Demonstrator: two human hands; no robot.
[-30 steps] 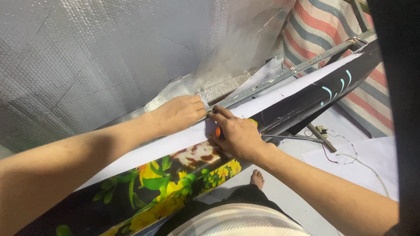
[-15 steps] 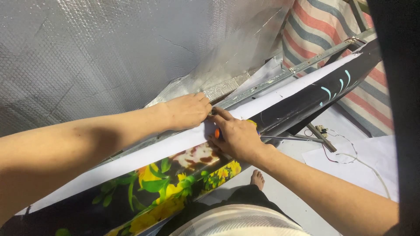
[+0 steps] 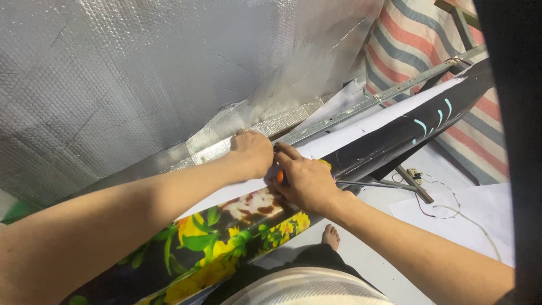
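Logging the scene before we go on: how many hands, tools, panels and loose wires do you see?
Hands: 2, left hand and right hand
Orange-handled tool: 1, in the right hand
Long panel: 1
Metal rail: 1
Loose wire: 1
Total: 6

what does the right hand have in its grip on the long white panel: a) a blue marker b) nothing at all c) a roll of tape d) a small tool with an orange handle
d: the right hand is closed around a small tool with an orange handle, orange showing by the thumb, on the long white panel, beside the left hand.
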